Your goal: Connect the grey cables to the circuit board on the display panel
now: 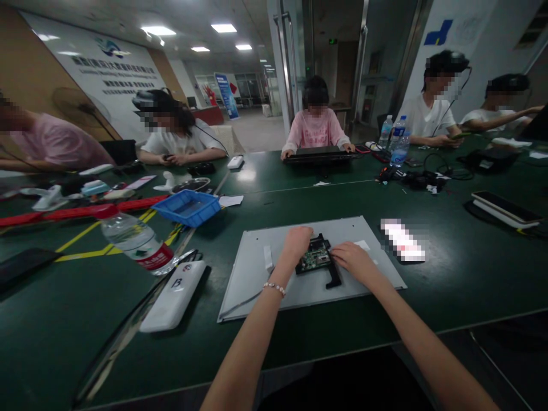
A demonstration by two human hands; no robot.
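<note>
Two bare arms reach out from the bottom of the view over the dark green worktop (64,342). The left hand (297,240) has a bead bracelet (274,288) on its wrist. It is curled, with the fingers pressed down on the left side of a small green circuit board (315,260). The right hand (353,260) lies low and flat, with its fingertips touching the right edge of the same board. I cannot tell if either hand really pinches the board or just rests on it.

The board sits on a black bracket (331,278), and both lie near the middle of a big flat grey panel (257,274) right in front of the person. A thin cable (244,302) runs along the panel's left part.

To do this well, I think the left hand should hold the board steady while the right hand works slowly. Fingers should stay on the edges, not on the tiny parts. The panel should lie flat and not slide.

To the left lie a white case (173,297) and a tipped water bottle (137,240). A bit farther sits a blue tray (188,206). On the right is a phone (505,206).

Far across the worktop other people sit at their own work, one at a black laptop (319,154).
</note>
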